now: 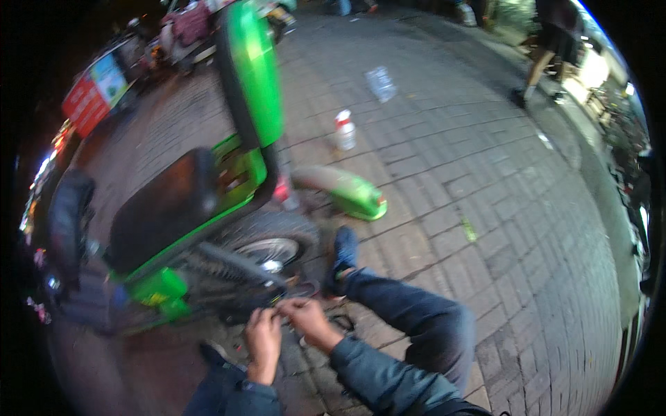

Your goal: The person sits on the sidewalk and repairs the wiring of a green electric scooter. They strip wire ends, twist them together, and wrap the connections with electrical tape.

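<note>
A green and black two-wheeled vehicle (166,208) stands at the left, its rear wheel (290,239) beside my blue shoe (345,249). Just below that wheel, near a dark part of the frame, my left hand (263,340) and my right hand (312,322) meet with fingertips pinched together. What they hold is too small and hidden to name; dark cable-like loops lie near them. A detached green curved fender (357,197) lies on the paving beyond the wheel.
A white bottle with a red top (345,135) stands on the paving (527,229), with a clear plastic item (380,83) farther back. A person's legs (541,66) are at the upper right by a lit curb. Parked two-wheelers (187,35) and a red sign (87,104) are at the upper left.
</note>
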Available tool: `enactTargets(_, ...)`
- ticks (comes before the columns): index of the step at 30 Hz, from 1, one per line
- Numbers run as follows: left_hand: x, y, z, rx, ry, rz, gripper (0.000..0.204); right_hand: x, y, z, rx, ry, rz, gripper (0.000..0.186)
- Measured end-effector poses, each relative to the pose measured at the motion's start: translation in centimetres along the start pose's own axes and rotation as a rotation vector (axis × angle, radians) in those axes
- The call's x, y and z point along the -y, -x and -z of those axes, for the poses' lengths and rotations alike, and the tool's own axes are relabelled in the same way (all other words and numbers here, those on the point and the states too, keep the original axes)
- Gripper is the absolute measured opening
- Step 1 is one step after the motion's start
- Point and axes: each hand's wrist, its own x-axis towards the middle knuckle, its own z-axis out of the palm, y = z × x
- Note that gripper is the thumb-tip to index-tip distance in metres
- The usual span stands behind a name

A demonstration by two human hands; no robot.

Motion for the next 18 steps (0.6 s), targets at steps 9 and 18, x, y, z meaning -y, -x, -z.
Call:
enactTargets(9,0.7,-0.6,-0.1,0.037,0.330,0.356,0.010,0.3,0.1,-0.7,0.001,-0.023,-0.056,0.018)
enactTargets(18,-0.7,0.2,-0.1,-0.154,-0.034,0.099,0.011,1.1,0.5,-0.8,0.011,-0.111,-0.112,0.018)
